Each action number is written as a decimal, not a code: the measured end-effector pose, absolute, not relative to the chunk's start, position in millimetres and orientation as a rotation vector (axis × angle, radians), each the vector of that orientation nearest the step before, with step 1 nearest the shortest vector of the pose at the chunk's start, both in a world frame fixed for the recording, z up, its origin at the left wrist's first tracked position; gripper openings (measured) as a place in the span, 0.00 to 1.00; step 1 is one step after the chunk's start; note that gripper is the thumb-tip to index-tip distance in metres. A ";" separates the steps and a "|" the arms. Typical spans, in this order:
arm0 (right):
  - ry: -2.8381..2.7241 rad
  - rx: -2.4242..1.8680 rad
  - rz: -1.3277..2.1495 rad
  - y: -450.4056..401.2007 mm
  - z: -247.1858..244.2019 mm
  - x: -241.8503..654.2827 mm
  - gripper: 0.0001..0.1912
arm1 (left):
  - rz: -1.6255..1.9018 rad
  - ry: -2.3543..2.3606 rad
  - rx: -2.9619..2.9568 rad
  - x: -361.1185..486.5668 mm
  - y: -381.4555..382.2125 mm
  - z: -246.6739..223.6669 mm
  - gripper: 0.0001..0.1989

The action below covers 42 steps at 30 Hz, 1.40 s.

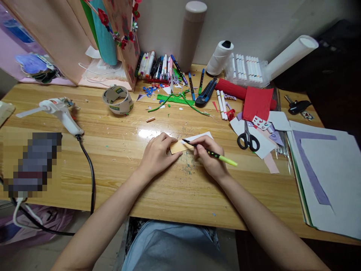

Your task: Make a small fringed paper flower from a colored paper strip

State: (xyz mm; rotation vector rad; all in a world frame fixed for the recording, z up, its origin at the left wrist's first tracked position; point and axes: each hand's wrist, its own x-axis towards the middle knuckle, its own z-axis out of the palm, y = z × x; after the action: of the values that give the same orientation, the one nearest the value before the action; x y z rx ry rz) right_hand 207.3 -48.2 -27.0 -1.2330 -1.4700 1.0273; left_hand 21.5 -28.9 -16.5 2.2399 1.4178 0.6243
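Observation:
Near the middle of the table, a strip of paper [180,146], part yellowish and part white, lies flat. My left hand [158,154] grips its left end, thumb at the near edge and fingers at the far edge. A black-patterned marker pen with a yellow-green end [213,153] is held in my right hand [210,156]. Its dark tip is at the strip, close to my left fingers. The side of my right hand rests by the strip's right part and hides some of it.
Scissors [247,139] lie on paper scraps to the right, beside stacked sheets [332,169]. A box cutter [205,92], green strips and several markers are behind. At left are a tape roll [117,101], a glue gun [62,113] with its cable, and a blurred dark device [36,162].

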 end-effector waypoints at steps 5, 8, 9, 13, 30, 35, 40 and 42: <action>-1.342 -1.239 0.860 -41.3 -20.1 218.8 0.12 | 0.608 1.422 2.252 19.8 -28.6 -15.2 0.15; -1.387 -1.293 0.800 -40.4 -17.3 220.6 0.10 | 0.637 1.464 2.246 20.4 -29.5 -14.8 0.14; -1.422 -1.314 0.785 -41.0 -17.0 220.0 0.09 | 0.654 1.489 2.234 20.8 -30.2 -14.8 0.14; -1.574 -1.369 0.759 -45.7 -17.4 212.9 0.06 | 0.688 1.589 2.191 23.9 -33.8 -14.5 0.13; -1.858 -1.318 0.800 -45.4 -19.9 208.1 0.09 | 0.648 1.606 2.159 31.1 -37.1 -11.4 0.08; -1.771 -1.384 0.790 -43.2 -23.1 210.6 0.08 | 0.647 1.594 2.168 30.6 -37.4 -12.3 0.09; -1.832 -1.317 0.831 -42.6 -21.6 211.1 0.09 | 0.645 1.594 2.171 30.5 -37.1 -12.3 0.08; -1.856 -1.301 0.877 -43.0 -19.9 211.4 0.09 | 0.644 1.593 2.170 30.6 -36.9 -11.8 0.08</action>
State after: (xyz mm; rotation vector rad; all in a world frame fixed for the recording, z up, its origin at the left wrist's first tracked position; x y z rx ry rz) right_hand 211.4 -43.0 -19.9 -1.3010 -1.8563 0.8774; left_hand 30.6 -36.9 -11.8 2.1695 1.5925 0.6437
